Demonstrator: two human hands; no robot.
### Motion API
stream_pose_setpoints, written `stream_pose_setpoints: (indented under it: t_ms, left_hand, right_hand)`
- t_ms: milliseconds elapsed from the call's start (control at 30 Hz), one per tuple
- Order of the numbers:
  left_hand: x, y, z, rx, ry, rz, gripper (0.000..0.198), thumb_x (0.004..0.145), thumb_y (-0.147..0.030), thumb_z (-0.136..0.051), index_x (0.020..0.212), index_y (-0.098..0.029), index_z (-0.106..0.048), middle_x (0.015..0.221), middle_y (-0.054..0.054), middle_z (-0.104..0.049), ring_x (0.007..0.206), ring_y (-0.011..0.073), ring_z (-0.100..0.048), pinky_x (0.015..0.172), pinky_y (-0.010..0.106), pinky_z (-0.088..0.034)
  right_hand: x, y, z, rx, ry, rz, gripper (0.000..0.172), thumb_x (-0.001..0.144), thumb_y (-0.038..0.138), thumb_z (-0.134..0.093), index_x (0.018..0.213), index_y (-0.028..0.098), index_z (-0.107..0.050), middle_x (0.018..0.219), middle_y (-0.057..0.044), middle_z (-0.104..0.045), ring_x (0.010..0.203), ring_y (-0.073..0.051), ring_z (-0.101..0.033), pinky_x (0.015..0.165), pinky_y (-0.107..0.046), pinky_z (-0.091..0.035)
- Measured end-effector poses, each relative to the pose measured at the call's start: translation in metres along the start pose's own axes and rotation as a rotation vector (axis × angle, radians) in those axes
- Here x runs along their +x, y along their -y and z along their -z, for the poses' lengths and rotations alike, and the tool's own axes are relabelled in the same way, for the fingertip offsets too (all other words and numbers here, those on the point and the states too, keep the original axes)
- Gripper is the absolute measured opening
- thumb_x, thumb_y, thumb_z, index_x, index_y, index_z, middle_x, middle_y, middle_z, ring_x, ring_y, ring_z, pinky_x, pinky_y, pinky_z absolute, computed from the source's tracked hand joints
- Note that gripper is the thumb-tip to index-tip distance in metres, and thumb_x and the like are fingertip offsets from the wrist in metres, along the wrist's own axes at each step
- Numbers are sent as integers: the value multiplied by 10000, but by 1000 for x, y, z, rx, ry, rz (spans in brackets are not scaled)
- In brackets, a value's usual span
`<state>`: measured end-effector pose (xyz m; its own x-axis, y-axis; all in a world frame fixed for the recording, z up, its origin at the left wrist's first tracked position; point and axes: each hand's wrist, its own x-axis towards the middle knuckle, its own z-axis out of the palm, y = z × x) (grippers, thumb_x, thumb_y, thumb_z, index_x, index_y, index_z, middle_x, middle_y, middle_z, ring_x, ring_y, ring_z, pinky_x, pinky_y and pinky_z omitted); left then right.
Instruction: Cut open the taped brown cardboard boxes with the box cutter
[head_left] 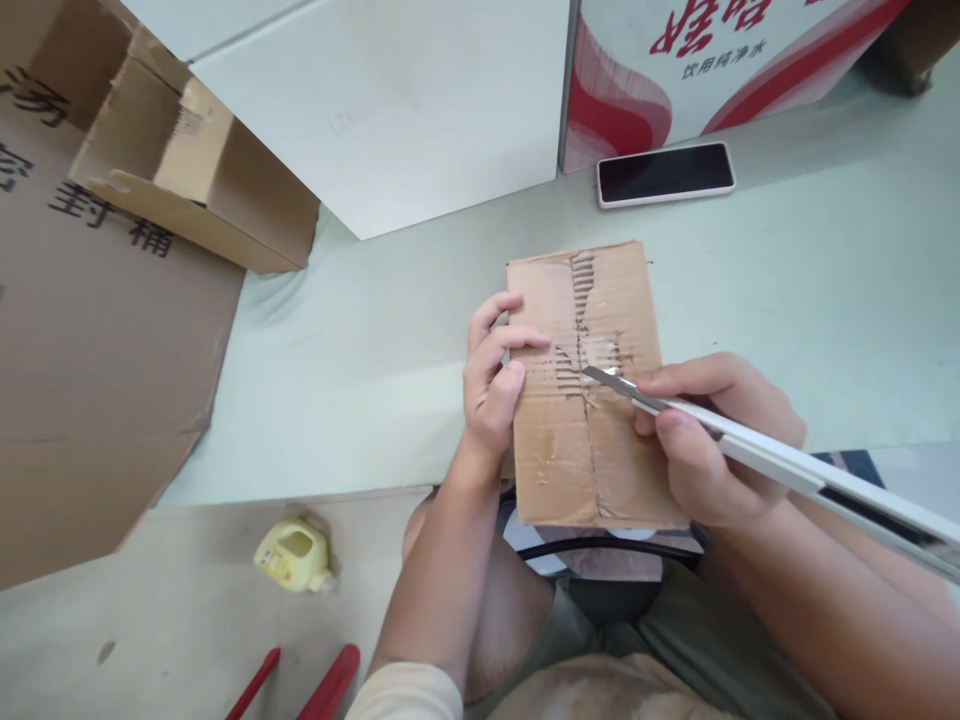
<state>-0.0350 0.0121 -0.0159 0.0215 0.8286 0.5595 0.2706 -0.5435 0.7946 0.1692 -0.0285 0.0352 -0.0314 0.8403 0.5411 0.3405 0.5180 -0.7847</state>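
Note:
A small brown cardboard box point(551, 450) with torn patches and a seam down its middle lies at the table's near edge. My left hand point(495, 375) grips its left side, with fingertips resting on the top face. In my right hand point(716, 430) is a utility knife point(772, 455) with a white handle. Its bare blade points left, and the tip is at the seam near the torn middle; whether it cuts into the cardboard I cannot tell. The right fingers pinch the knife close to the blade, over the box's right edge.
Behind the box, a phone point(666, 175) lies on the pale table point(360, 400). A white box point(420, 110) and a red-and-white carton point(690, 75) stand farther back. Large cardboard boxes point(112, 350) fill the left. Below, a yellow jug point(294, 555) and red bars point(330, 685) are visible.

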Motion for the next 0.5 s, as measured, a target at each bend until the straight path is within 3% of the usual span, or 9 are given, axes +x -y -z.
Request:
stream_pose_setpoints:
  t_ms: [500]
  left_hand:
    - [-1, 0, 1, 23, 9, 24, 459, 1008, -643, -450, 1010, -255, -696, 1403, 96, -583, 1368, 329, -563, 1160, 529, -461]
  right_hand:
    - [-5, -4, 0, -17, -12, -27, 111, 903, 317, -653, 939, 268, -746, 654, 18, -687, 482, -148, -587, 420, -273, -439]
